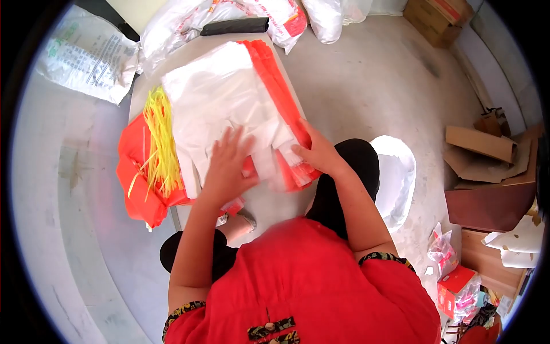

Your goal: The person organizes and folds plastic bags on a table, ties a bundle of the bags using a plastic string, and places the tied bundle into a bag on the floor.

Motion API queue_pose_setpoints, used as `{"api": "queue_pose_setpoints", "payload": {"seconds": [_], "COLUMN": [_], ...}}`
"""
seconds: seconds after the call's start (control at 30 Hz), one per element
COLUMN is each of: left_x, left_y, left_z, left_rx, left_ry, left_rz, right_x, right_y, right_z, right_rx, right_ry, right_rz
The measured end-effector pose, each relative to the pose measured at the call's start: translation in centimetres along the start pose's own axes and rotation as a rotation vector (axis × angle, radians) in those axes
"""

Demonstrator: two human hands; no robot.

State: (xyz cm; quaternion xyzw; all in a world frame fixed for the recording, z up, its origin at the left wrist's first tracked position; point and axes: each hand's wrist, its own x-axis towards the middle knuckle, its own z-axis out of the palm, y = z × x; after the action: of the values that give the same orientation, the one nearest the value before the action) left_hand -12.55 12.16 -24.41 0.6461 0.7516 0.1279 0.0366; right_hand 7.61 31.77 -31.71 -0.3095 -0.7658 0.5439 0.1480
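A stack of white plastic bags (215, 86) lies flat on a small table in front of me, with red plastic bags (274, 77) showing along its right side. My left hand (228, 166) rests on the lower part of the white bags, fingers spread, holding nothing. At the right edge of the stack is my right hand (322, 152). Its thumb lies over the bags and its fingers go round the edge, partly hidden. A bunch of yellow strips (159, 140) lies along the stack's left side, over a red bag bundle (134, 149) hanging past the table edge.
A black roll (235, 26) lies at the table's far end, by printed white sacks (172, 28). Another sack (91, 54) is at the far left. A white plastic-lined tub (395, 178) stands beside my right knee. Cardboard boxes (481, 143) are at the right.
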Motion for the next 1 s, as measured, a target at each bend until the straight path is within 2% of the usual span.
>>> {"api": "queue_pose_setpoints", "payload": {"seconds": [0.03, 0.17, 0.27, 0.37, 0.47, 0.57, 0.67, 0.73, 0.87, 0.97, 1.0], "left_x": [-0.2, -0.3, 0.4, 0.9, 1.1, 1.1, 1.2, 1.9, 2.6, 3.2, 3.3], "left_y": [1.3, 1.5, 0.4, 0.9, 1.3, 1.3, 0.5, 0.4, 0.9, 1.3, 1.2], "left_z": [-0.3, 3.1, 5.7, 5.8, 5.7, 5.6, 5.8, 6.4, 6.4, 6.0, 5.8], "left_rx": [0.016, 0.070, 0.137, 0.112, 0.110, 0.096, 0.072, -0.125, -0.380, -0.605, -0.682], "left_ry": [-0.067, -0.028, 0.136, 0.144, 0.151, 0.149, 0.161, 0.270, 0.249, 0.167, 0.144], "left_rz": [0.017, 0.078, 0.081, 0.047, 0.050, 0.071, 0.088, 0.083, -0.077, -0.210, -0.254], "right_x": [0.2, -0.2, -0.1, -0.2, -1.6, -2.0, -2.6, -2.8, -3.9, -5.3, -5.7], "right_y": [0.1, -1.3, 0.1, 1.5, -0.9, -2.2, -4.4, -6.1, -12.2, -12.4, -11.9], "right_z": [0.0, -0.5, -0.6, -1.1, -1.7, -1.7, -1.6, -1.6, -0.8, 2.4, 3.6], "right_rx": [0.005, 0.125, 0.176, 0.165, 0.122, 0.113, 0.287, 0.294, 0.058, -0.382, -0.368], "right_ry": [-0.007, -0.045, -0.022, -0.085, -0.189, -0.210, -0.277, -0.331, -0.377, -0.184, -0.130], "right_rz": [0.020, 0.124, 0.054, -0.051, -0.019, -0.126, -0.087, -0.018, 0.137, -0.354, -0.473]}}
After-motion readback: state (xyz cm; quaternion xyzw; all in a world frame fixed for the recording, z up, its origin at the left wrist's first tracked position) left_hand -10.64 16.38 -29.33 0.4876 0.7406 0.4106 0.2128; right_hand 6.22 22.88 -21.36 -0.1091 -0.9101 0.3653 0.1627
